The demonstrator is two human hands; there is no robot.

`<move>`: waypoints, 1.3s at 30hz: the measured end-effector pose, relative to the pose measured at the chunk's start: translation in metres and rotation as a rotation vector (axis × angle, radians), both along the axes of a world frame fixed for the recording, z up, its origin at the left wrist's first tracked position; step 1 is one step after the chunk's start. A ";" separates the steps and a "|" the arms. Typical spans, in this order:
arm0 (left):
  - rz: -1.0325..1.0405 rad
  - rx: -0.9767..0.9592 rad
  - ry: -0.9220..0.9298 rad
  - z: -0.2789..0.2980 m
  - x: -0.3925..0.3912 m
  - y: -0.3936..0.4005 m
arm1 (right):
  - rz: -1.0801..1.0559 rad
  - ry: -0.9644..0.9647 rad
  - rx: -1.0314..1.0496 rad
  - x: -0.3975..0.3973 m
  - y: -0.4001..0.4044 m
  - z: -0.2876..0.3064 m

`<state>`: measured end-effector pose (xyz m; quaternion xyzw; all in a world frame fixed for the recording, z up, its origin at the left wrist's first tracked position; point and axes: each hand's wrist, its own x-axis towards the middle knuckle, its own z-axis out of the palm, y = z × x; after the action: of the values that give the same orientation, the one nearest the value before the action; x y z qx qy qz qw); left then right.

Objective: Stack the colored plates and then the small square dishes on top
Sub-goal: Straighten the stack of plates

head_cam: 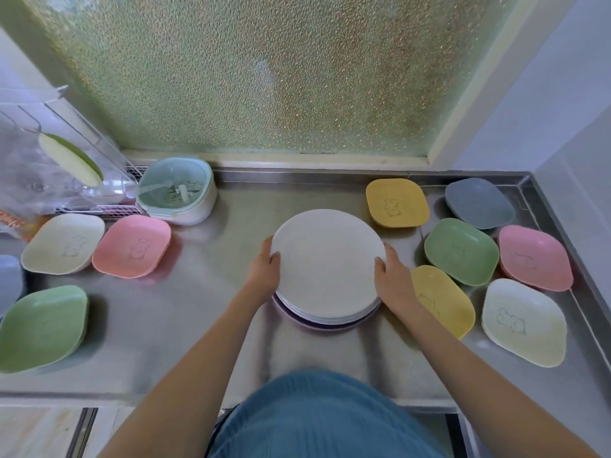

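**Both hands on plate stack**

Left hand (264, 271) and right hand (390, 276) grip opposite rims of the plate stack (327, 262) at counter (198, 292) centre, fingers curled closed around it. Square dishes (461, 251) lie beside, left and right.

Both hands, left hand (264, 271) and right hand (391, 276), hold the sides of a stack of plates (327, 266) in the middle of the metal counter (205, 312). Small square dishes (461, 251) lie around it.
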<state>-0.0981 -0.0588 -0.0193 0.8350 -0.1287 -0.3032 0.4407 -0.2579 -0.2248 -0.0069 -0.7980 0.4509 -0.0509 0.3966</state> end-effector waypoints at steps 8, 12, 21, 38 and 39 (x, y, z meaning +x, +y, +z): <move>0.059 -0.020 0.030 0.004 -0.010 0.010 | -0.115 -0.017 -0.005 0.017 0.009 -0.012; 0.136 -0.040 0.025 0.001 -0.008 0.030 | -0.075 0.003 -0.017 0.027 0.025 -0.013; 0.262 0.015 -0.037 0.000 0.025 0.132 | 0.021 -0.054 -0.014 0.077 0.119 -0.014; -0.018 0.164 -0.261 0.000 0.103 0.282 | -0.120 -0.020 -0.124 0.132 0.253 -0.017; -0.006 0.178 -0.304 0.000 0.106 0.290 | -0.117 -0.017 -0.237 0.136 0.258 -0.013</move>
<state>0.0080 0.2316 -0.0195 0.9066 -0.1688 -0.1849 0.3396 -0.1222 0.0328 -0.0198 -0.8111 0.4842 -0.1338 0.2996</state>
